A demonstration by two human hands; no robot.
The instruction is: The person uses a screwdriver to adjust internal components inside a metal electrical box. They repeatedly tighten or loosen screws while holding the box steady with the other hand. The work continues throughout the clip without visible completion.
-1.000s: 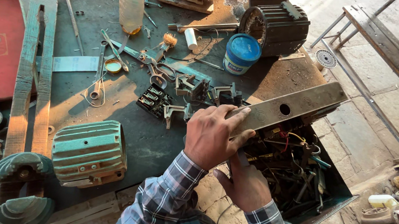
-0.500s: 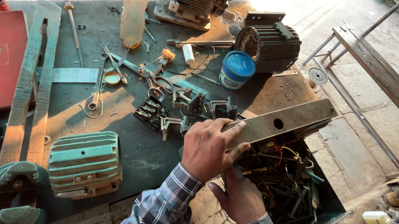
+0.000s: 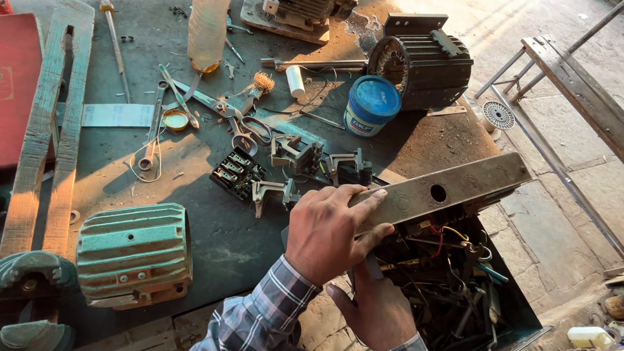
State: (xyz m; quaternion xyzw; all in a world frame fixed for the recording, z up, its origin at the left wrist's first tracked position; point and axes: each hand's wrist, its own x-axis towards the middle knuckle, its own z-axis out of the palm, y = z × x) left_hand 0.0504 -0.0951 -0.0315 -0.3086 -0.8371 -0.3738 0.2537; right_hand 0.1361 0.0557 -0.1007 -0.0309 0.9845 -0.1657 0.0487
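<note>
Gripping: my left hand [image 3: 332,233] is clamping the near end of the metal bar [image 3: 443,192], which is now angling up over the open drawer [image 3: 524,313].
Right hand [image 3: 375,307]: is reaching under it into the drawer; grip hidden, cannot tell.
Change: bar is holding its place since a second ago, so my search below is continuing.
Beyond: blue tin [image 3: 372,104] and black motor [image 3: 421,63] are sitting on the bench [image 3: 226,245].

metal bar [image 3: 442,194] sits lower and flatter than a second ago, its far end now over the open drawer [image 3: 466,308]. left hand [image 3: 332,233] slides along it; right hand [image 3: 375,307] tucks further under. camera view shifts slightly left.
</note>
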